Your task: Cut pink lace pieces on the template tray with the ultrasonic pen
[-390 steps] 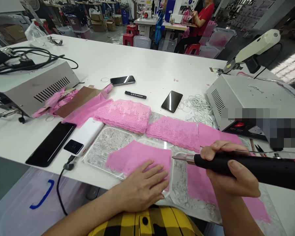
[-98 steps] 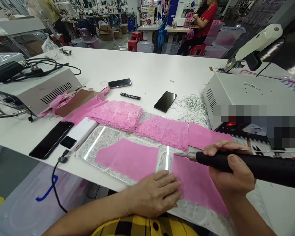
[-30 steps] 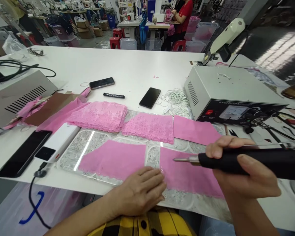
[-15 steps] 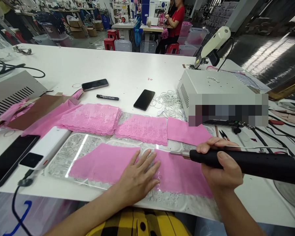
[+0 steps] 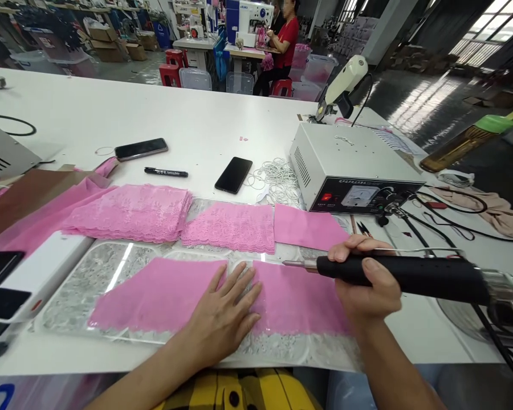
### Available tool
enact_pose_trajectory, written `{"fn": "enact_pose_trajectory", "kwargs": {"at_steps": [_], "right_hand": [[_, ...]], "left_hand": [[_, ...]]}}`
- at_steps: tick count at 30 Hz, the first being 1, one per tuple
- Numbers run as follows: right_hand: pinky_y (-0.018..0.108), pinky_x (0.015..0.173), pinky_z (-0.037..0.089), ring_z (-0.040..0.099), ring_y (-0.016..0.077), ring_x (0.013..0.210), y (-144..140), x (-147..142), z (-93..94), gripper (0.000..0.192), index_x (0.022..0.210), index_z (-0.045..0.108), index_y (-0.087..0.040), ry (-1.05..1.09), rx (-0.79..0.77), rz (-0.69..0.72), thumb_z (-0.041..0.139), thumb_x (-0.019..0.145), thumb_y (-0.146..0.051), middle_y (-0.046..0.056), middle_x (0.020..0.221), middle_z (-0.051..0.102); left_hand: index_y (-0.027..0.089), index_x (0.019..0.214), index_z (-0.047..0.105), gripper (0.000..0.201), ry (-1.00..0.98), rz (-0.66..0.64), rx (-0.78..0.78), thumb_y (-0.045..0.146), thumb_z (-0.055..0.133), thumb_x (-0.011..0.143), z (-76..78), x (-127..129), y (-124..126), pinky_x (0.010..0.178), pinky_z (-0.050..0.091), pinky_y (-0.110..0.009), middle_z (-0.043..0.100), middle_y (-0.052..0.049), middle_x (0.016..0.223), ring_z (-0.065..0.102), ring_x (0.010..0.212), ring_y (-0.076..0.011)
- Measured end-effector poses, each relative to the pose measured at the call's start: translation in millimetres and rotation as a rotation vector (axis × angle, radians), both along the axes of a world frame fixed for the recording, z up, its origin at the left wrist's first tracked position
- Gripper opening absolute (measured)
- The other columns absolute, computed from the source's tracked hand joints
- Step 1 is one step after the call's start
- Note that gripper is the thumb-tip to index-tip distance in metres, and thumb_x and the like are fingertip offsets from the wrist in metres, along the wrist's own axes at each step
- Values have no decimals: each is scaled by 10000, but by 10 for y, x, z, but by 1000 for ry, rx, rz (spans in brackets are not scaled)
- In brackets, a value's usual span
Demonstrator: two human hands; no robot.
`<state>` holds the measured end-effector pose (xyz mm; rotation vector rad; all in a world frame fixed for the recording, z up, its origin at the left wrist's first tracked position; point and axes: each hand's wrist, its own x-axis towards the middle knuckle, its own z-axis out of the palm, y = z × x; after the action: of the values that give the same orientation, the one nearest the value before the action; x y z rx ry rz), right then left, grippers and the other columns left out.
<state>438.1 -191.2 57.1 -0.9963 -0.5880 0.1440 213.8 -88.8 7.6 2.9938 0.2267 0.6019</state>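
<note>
My left hand lies flat with fingers spread, across the edges of two pink fabric pieces. One is the left pink piece; the other is the right pink piece. Both lie on a clear, patterned plastic mat. Wrapped in my right hand is a black cylindrical hand tool with a pointed metal tip. That tip points left over the upper edge of the right piece; whether it touches the cloth I cannot tell. Behind are a pink lace stack, a smaller lace piece and a plain pink piece.
A grey control box with a meter and cables stands at the back right. White cord, a phone, a marker and another phone lie behind the fabric. A white device sits left.
The camera view has swung to the right, so most things appear shifted left. My left hand stays flat on the fabric and my right hand keeps hold of the tool.
</note>
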Motion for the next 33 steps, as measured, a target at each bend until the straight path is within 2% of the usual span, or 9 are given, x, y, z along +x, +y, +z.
{"fn": "enact_pose_trajectory", "kwargs": {"at_steps": [5, 14, 21, 28, 33], "right_hand": [[305, 482, 470, 535, 119, 496, -145, 136, 59, 129, 722, 600, -179, -24, -11, -84, 570, 612, -239, 8, 706, 569], [309, 489, 489, 564, 128, 509, -142, 120, -39, 129, 743, 629, -183, -49, -23, -31, 559, 637, -207, -1, 720, 594], [313, 499, 491, 568, 125, 511, -135, 120, -14, 92, 717, 610, -188, -45, -28, -60, 581, 635, -218, -10, 734, 594], [301, 498, 462, 533, 115, 485, -348, 317, 57, 133, 678, 591, -180, -9, -22, -253, 541, 565, -229, -11, 680, 577], [300, 498, 458, 531, 116, 497, -448, 341, 29, 134, 683, 586, -179, -8, -31, -296, 543, 571, -240, -9, 691, 570]], "left_hand": [[180, 1305, 592, 363, -12, -6, -15, 309, 457, 993, -4, -4, 5, 1199, 244, -510, 537, -79, 1440, 402, 1408, -288], [185, 1289, 605, 355, -24, 6, 3, 317, 454, 996, -4, 3, -2, 1214, 182, -482, 554, -64, 1424, 395, 1409, -281], [171, 1280, 620, 358, -43, -1, -2, 313, 447, 1000, -12, 10, 12, 1233, 119, -440, 549, -74, 1430, 370, 1428, -266], [172, 1324, 590, 376, -55, -25, 6, 288, 485, 981, -15, 10, 44, 1245, 112, -440, 526, -84, 1452, 351, 1444, -251], [171, 1364, 557, 421, -9, -53, 65, 269, 529, 955, -9, -7, 82, 1251, 76, -455, 478, -93, 1491, 317, 1461, -268]]}}
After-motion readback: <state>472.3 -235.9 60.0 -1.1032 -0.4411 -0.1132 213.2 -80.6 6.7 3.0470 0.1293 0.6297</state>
